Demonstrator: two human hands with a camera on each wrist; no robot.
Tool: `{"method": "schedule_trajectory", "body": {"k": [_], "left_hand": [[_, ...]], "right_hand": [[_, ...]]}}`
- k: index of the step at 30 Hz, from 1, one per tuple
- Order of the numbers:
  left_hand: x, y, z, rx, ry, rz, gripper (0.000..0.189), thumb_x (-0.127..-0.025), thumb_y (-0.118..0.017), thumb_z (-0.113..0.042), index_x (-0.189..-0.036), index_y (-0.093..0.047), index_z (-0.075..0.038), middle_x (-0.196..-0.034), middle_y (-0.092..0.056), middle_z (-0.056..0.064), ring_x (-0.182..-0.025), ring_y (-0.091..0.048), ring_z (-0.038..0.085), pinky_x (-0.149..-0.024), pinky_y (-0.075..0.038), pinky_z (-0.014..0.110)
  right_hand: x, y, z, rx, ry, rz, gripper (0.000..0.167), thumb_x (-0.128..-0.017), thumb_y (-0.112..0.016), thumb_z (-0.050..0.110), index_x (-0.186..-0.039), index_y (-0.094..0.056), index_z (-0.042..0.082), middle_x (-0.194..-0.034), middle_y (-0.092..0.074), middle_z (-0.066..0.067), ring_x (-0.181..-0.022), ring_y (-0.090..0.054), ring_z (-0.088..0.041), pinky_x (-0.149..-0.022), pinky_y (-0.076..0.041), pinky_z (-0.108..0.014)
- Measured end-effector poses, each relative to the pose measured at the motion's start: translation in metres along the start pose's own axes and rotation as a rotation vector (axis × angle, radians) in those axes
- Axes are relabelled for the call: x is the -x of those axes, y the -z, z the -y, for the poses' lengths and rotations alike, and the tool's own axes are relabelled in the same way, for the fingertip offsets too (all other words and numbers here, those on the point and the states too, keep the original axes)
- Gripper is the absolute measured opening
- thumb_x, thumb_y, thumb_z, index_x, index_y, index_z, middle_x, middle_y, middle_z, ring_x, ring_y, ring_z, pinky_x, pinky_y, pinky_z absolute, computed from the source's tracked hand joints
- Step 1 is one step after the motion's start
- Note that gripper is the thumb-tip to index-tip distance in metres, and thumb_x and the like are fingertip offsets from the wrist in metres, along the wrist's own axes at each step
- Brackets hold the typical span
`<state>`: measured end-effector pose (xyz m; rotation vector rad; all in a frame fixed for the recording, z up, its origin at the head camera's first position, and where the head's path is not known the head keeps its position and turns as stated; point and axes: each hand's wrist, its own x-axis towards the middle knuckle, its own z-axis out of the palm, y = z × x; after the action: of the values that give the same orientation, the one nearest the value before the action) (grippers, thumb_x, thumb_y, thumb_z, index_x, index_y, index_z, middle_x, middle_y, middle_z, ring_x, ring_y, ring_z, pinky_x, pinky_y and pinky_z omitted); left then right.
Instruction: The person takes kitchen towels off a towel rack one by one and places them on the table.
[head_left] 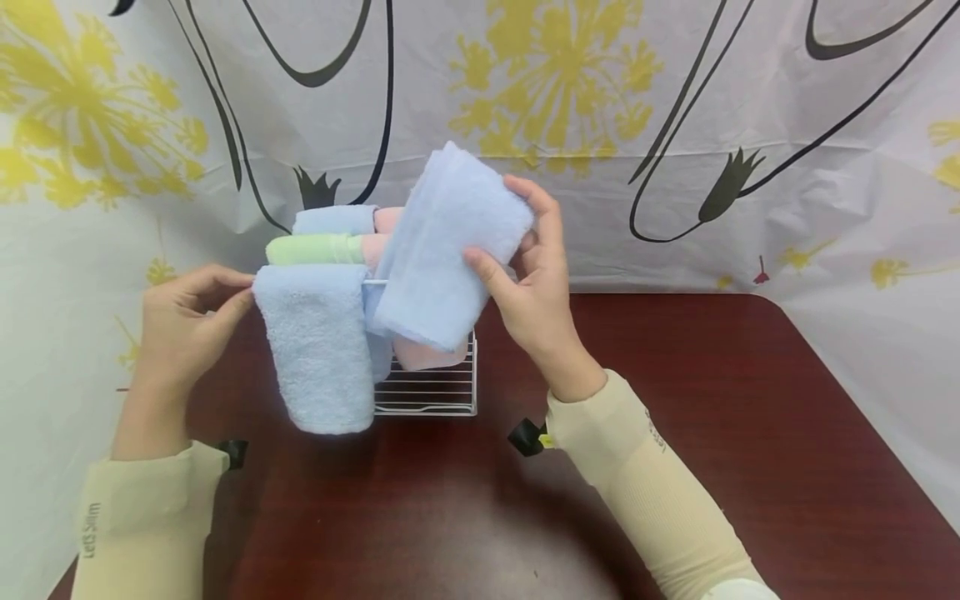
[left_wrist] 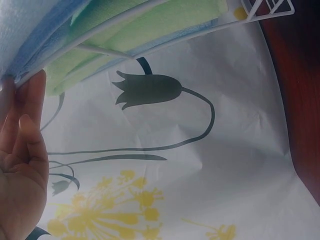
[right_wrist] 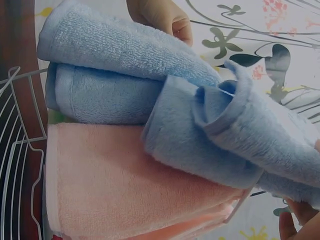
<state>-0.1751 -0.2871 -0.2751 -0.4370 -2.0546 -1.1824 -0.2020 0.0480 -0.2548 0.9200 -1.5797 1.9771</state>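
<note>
So, closest to me is the front blue towel, draped over the near rail of the white rack, and the fingers of my left hand are pinching at the left end of that rail; can't tell if some towel edge is caught in there too. If I let the pinch slip, I reckon that towel could slide off or the rack could skid on the table. My right hand grasps the folded blue towel, thumb on its face, out over the rack's right side. Terry snags on terry, so dragging it across might pull a neighbour along, and a loose grip could let the folds drop open. From the head I mostly see its flat face; the right wrist view gives me the looped edge and the broad side of the pink towel it mostly hides. Further back are the green towel, whose underside only the left wrist view shows, then the rear blue towel and the flowery sheet.
</note>
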Motion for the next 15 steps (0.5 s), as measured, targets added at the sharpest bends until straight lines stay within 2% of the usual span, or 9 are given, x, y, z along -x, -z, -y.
{"method": "schedule_trajectory", "body": {"k": [3, 15], "left_hand": [[0.0002, 0.0002, 0.0008, 0.004, -0.005, 0.003, 0.009, -0.081, -0.065, 0.019, -0.089, -0.070, 0.017, -0.081, -0.069, -0.027, -0.064, -0.060, -0.006, -0.064, -0.049, 0.005], [-0.0001, 0.0006, -0.0002, -0.001, -0.007, 0.007, 0.008, -0.082, -0.065, 0.018, -0.089, -0.069, 0.017, -0.081, -0.069, -0.027, -0.065, -0.060, -0.006, -0.065, -0.049, 0.005]], "right_hand": [[0.0001, 0.0016, -0.0014, -0.013, 0.035, -0.041, 0.066, -0.089, -0.063, -0.011, -0.145, -0.030, 0.001, -0.121, -0.057, -0.003, -0.105, -0.061, -0.020, -0.081, -0.058, -0.030], [-0.0015, 0.0055, 0.0018, -0.071, 0.111, -0.227, 0.058, -0.089, -0.062, -0.008, -0.140, -0.037, 0.003, -0.124, -0.057, -0.009, -0.105, -0.061, -0.025, -0.084, -0.057, -0.032]]}}
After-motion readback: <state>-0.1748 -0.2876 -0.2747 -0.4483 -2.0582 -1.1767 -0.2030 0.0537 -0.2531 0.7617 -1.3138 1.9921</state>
